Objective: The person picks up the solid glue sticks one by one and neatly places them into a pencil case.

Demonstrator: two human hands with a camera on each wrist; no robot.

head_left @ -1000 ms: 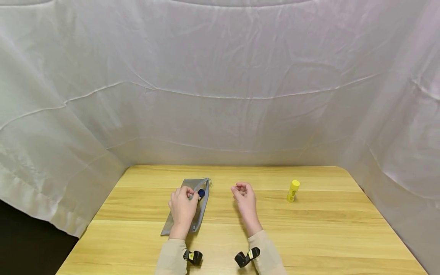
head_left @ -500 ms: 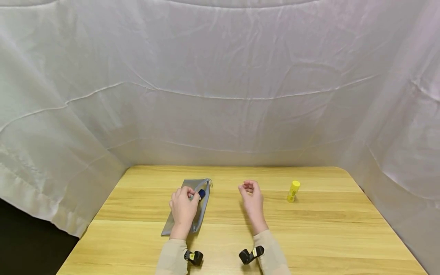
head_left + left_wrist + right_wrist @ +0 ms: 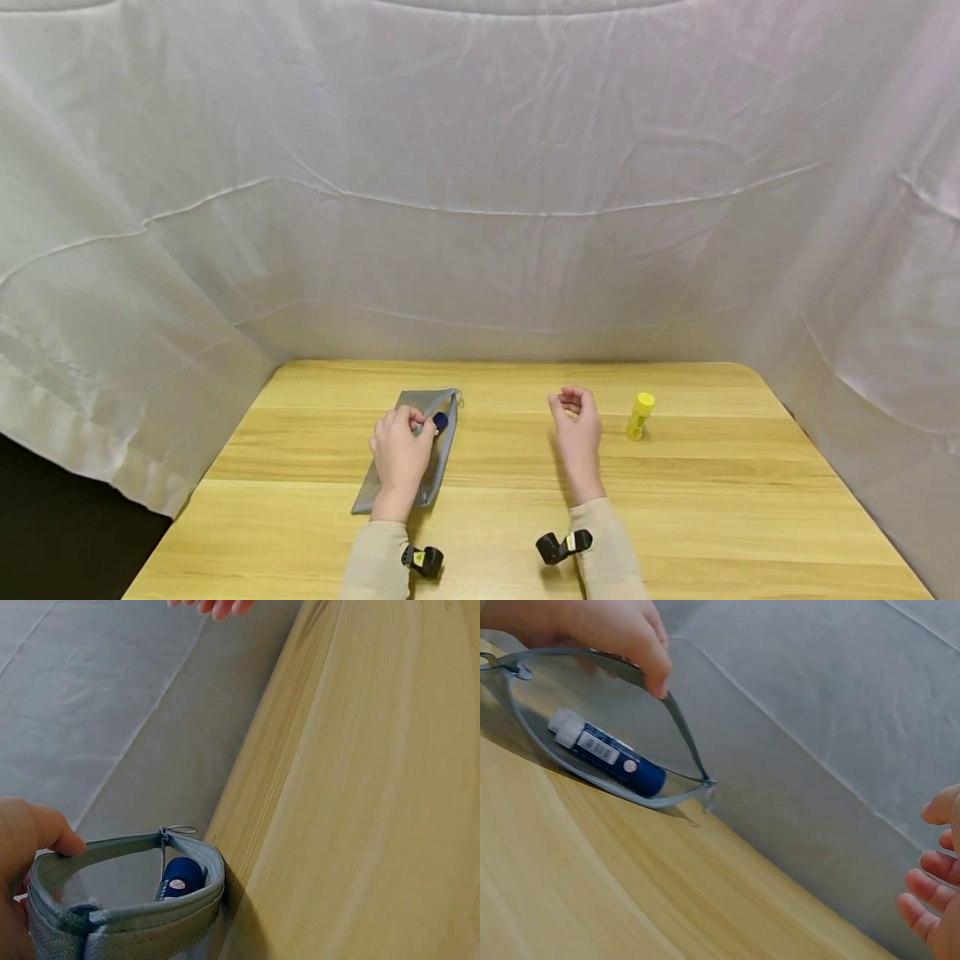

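A grey zip pouch [image 3: 367, 493] lies on the left of the table with its mouth spread apart. My left hand [image 3: 401, 454] pinches the pouch's upper edge between thumb and fingers. Inside it rests a dark blue glue stick [image 3: 607, 756], its white end showing in the right wrist view; its blue end [image 3: 181, 877] shows in the left wrist view. Just left of a yellow glue stick [image 3: 640, 417], my right hand [image 3: 579, 433] hovers over the table, fingers loosely bent and holding nothing. That yellow stick stands upright and untouched.
The wooden table [image 3: 712, 517] has pale grey cloth [image 3: 525, 250] hanging behind it and along both sides. A zip pull [image 3: 178, 829] sticks out at the pouch's far corner. Black wrist cameras [image 3: 423, 561] sit on both sleeves.
My right hand has moved right, away from the pouch and closer to the yellow glue stick. The left hand and the pouch have stayed where they were.
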